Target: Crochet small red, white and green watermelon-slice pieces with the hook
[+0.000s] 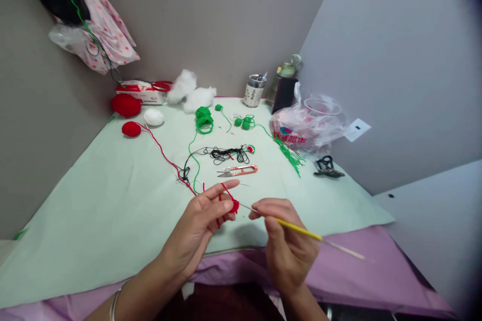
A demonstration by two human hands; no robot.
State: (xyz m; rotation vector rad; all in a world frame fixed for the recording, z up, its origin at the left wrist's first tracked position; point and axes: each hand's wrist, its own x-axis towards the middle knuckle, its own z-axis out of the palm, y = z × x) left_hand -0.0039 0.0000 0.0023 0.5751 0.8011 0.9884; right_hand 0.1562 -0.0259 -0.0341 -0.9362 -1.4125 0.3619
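Observation:
My left hand (205, 218) pinches a small red crocheted piece (234, 206) between thumb and fingers, with red yarn looped over its raised index finger. My right hand (288, 243) grips a crochet hook (299, 228) with a yellow handle, its thin metal tip reaching the red piece. From the left hand the red yarn (161, 150) runs back to a small red ball (131, 129). Just beyond the hands lie orange thread snips (241, 171), a tangle of black yarn (228, 153) and a small red-and-green piece (250, 149).
Farther back are green yarn (204, 119), white stuffing (199, 98), a white ball (154, 117), a larger red ball (126, 105), a pen tin (253, 92) and a plastic bag (305, 123). Cut green strands (289, 156) and a black hair claw (327, 166) lie at the right.

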